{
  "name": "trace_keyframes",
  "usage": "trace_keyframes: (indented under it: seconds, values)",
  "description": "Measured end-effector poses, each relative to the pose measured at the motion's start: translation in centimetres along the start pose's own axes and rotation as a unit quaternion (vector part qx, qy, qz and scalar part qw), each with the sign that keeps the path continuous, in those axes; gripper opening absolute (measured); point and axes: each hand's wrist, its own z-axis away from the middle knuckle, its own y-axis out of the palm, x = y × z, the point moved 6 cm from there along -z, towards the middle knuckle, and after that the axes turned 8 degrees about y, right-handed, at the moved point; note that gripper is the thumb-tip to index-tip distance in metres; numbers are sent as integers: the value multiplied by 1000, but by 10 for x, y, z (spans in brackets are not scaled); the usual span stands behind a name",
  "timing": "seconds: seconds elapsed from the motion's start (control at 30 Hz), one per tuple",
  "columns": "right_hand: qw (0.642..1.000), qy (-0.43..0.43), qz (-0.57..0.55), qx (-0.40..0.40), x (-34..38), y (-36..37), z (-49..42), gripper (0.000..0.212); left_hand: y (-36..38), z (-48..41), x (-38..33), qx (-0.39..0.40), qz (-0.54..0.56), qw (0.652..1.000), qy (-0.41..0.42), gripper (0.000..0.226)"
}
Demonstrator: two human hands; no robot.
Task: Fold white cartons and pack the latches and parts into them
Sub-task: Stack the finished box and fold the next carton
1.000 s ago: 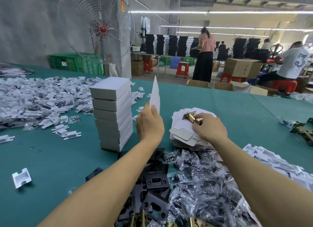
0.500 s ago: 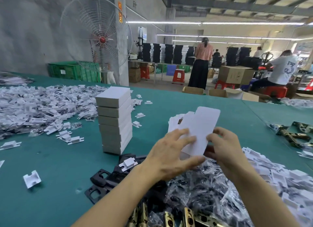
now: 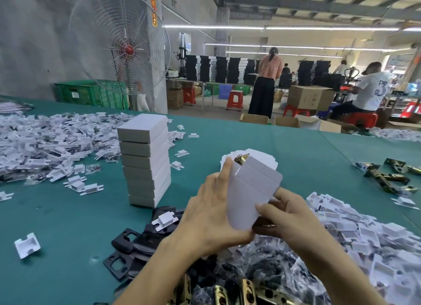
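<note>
A white carton (image 3: 252, 195) is held up over the green table (image 3: 68, 225), partly opened into a box shape with its top flap up. My left hand (image 3: 211, 211) holds its left side, forefinger stretched up along the edge. My right hand (image 3: 287, 216) pinches its lower right corner. Behind the carton lies a pile of flat white carton blanks (image 3: 266, 159) with a brass latch (image 3: 241, 158) on top. A stack of closed white cartons (image 3: 145, 161) stands to the left. Black plates (image 3: 127, 247) and bagged parts (image 3: 268, 263) lie below my hands.
White plastic inserts lie heaped at the far left (image 3: 45, 140) and near right (image 3: 364, 232). Brass latches (image 3: 387, 177) rest at the right edge, and others (image 3: 227, 293) by my forearms. A large fan (image 3: 120, 47) stands behind the table. People work in the background.
The carton has gone from a flat blank to a partly opened box shape between my hands. One second ago my right hand was at the latch on the blank pile.
</note>
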Motion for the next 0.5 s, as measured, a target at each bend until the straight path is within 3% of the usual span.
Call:
trace_keyframes:
  seconds: [0.07,0.13,0.23,0.33,0.4,0.47,0.5]
  values:
    - [999,-35,-7,-2,8,-2,0,42,-1,3,6,22,34,999,-11,129]
    - [998,-60,-13,19,13,-2,2,43,3,6,8,60,139,988,-32,119]
    - [995,-80,-29,51,15,-2,2,40,3,7,1,83,288,954,-25,106]
    - [993,-109,34,10,14,-9,2,41,1,4,-6,89,411,907,-27,94]
    - [987,-126,100,-16,11,-10,2,40,-1,4,-5,58,475,875,-73,63]
    - [976,-131,167,-44,6,-9,2,47,-4,4,2,4,462,880,-110,27]
    - [970,-137,192,-62,6,-10,2,50,-4,4,5,-12,449,886,-112,21]
